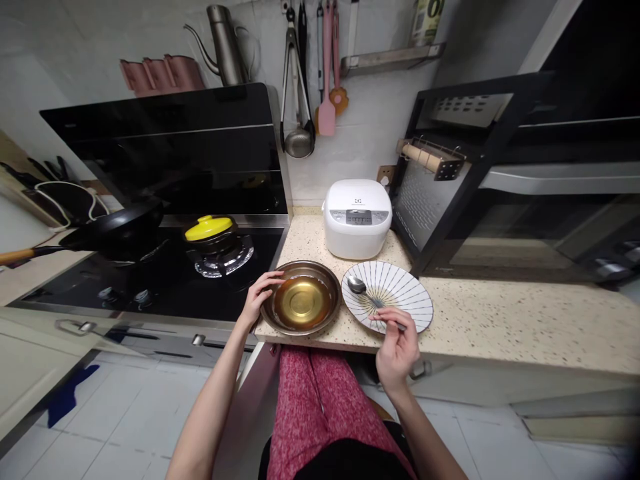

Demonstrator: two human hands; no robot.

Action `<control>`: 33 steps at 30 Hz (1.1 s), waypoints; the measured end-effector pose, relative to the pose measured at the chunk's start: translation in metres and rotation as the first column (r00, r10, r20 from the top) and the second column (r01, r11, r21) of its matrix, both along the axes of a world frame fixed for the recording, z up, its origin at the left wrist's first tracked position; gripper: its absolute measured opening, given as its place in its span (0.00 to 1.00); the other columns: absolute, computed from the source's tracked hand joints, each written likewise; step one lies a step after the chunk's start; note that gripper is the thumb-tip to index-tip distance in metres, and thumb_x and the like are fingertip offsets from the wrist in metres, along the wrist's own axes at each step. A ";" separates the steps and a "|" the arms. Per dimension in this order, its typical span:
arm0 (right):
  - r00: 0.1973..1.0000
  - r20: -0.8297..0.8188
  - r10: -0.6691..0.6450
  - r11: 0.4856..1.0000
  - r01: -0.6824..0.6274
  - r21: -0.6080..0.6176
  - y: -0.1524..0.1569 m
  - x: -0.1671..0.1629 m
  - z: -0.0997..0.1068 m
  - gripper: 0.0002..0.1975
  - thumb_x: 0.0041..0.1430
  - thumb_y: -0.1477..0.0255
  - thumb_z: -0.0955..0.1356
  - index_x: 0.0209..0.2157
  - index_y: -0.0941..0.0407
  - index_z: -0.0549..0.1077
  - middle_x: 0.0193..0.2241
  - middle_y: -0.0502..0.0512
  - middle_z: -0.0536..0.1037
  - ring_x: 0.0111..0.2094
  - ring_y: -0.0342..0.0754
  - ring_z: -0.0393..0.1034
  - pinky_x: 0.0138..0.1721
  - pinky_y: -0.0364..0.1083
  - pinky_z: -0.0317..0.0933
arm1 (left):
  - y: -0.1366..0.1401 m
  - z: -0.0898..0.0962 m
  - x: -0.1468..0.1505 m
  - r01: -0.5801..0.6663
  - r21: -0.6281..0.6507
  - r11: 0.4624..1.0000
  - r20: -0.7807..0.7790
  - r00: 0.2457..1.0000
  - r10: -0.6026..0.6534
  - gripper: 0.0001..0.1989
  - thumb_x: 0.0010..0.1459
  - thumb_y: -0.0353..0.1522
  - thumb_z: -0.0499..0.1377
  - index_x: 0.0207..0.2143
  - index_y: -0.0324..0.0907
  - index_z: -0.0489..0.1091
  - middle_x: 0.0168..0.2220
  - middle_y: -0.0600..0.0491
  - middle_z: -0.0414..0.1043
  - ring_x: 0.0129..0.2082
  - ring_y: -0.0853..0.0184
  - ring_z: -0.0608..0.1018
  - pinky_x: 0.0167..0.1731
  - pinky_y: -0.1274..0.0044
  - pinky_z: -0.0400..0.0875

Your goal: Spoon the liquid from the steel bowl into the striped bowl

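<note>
Liquid of an amber colour lies in a round metal bowl [332, 280] near the counter's front edge. My left hand [260, 293] rests on the bowl's left rim, fingers stretched over the edge. To the right, a white plate [417, 293] with dark radiating lines sits on the counter. Above this plate my right hand [400, 340] is closed around the handle of a metal spoon [357, 285], whose bowl end points up and left. Whether the spoon touches the plate I cannot tell.
A white rice cooker [357, 227] stands behind the bowl and plate. On the black gas stove [170, 287] at left are a small pot with a yellow lid [209, 228] and a black wok [117, 230]. A dark rack [425, 200] with an oven stands at right.
</note>
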State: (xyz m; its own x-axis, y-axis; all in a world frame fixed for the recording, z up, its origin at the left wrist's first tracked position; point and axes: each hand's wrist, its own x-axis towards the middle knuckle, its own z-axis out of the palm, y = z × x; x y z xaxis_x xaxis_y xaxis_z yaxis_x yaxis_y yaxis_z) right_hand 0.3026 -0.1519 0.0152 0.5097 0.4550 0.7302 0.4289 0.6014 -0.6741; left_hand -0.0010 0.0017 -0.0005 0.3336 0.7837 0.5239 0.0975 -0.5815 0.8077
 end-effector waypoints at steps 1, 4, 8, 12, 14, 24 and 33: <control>0.999 0.044 -0.008 1.000 0.008 0.005 0.000 0.001 -0.001 0.09 0.72 0.75 0.62 0.38 0.54 0.73 0.36 0.54 0.78 0.40 0.49 0.75 0.46 0.52 0.70 | 0.000 0.000 0.000 0.000 0.000 1.000 0.003 1.000 0.000 0.17 0.61 0.35 0.56 0.46 0.43 0.82 0.58 0.44 0.75 0.60 0.48 0.73 0.64 0.55 0.61; 0.986 0.163 -0.033 0.999 0.030 0.017 -0.001 0.003 -0.002 0.10 0.72 0.77 0.61 0.40 0.54 0.73 0.36 0.54 0.78 0.41 0.49 0.75 0.46 0.52 0.70 | 0.001 -0.001 0.000 0.003 0.002 1.000 0.009 1.000 -0.003 0.17 0.61 0.35 0.56 0.46 0.43 0.83 0.58 0.44 0.76 0.60 0.48 0.74 0.64 0.55 0.61; 0.966 0.257 -0.041 0.999 0.031 0.043 -0.002 0.002 -0.003 0.11 0.71 0.80 0.61 0.42 0.54 0.73 0.38 0.55 0.78 0.42 0.49 0.75 0.43 0.52 0.71 | 0.001 -0.001 0.000 0.004 0.001 1.000 0.010 1.000 -0.004 0.17 0.61 0.34 0.56 0.46 0.43 0.83 0.58 0.44 0.76 0.60 0.48 0.74 0.64 0.55 0.61; 0.944 0.322 -0.066 0.996 0.046 0.070 -0.001 0.002 -0.006 0.12 0.70 0.80 0.61 0.44 0.54 0.74 0.39 0.56 0.80 0.43 0.50 0.76 0.43 0.52 0.71 | 0.001 -0.001 -0.001 0.004 0.001 1.000 0.006 1.000 -0.004 0.17 0.61 0.35 0.56 0.46 0.43 0.83 0.58 0.44 0.76 0.60 0.49 0.74 0.64 0.56 0.61; 0.939 0.334 -0.077 0.996 0.059 0.065 0.000 0.003 -0.007 0.13 0.70 0.80 0.61 0.45 0.53 0.74 0.39 0.57 0.80 0.43 0.51 0.77 0.42 0.53 0.71 | 0.001 -0.001 -0.001 0.004 0.001 1.000 0.005 1.000 -0.004 0.17 0.62 0.35 0.56 0.46 0.43 0.83 0.58 0.44 0.76 0.60 0.49 0.73 0.64 0.56 0.61; 0.954 0.294 -0.062 0.997 0.048 0.054 0.001 0.002 -0.008 0.11 0.70 0.79 0.61 0.42 0.53 0.73 0.39 0.57 0.81 0.42 0.52 0.76 0.42 0.54 0.71 | 0.000 -0.001 0.000 0.001 0.006 1.000 0.015 1.000 -0.001 0.17 0.62 0.35 0.56 0.46 0.43 0.82 0.58 0.44 0.76 0.60 0.48 0.74 0.65 0.55 0.61; 0.995 0.027 0.101 0.995 -0.101 -0.017 -0.009 -0.023 -0.017 0.10 0.73 0.73 0.60 0.42 0.52 0.72 0.40 0.56 0.79 0.41 0.50 0.76 0.41 0.52 0.73 | 0.000 -0.001 0.000 0.000 0.001 1.000 0.012 1.000 0.000 0.17 0.61 0.34 0.56 0.47 0.43 0.82 0.59 0.44 0.75 0.61 0.48 0.73 0.65 0.55 0.60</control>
State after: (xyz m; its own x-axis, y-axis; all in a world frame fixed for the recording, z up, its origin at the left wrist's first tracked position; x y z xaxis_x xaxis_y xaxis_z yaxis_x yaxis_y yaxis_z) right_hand 0.2795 -0.1605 -0.0017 0.4403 0.5146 0.7358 0.3853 0.6319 -0.6725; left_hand -0.0013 0.0012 -0.0014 0.3271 0.7831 0.5290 0.0879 -0.5825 0.8080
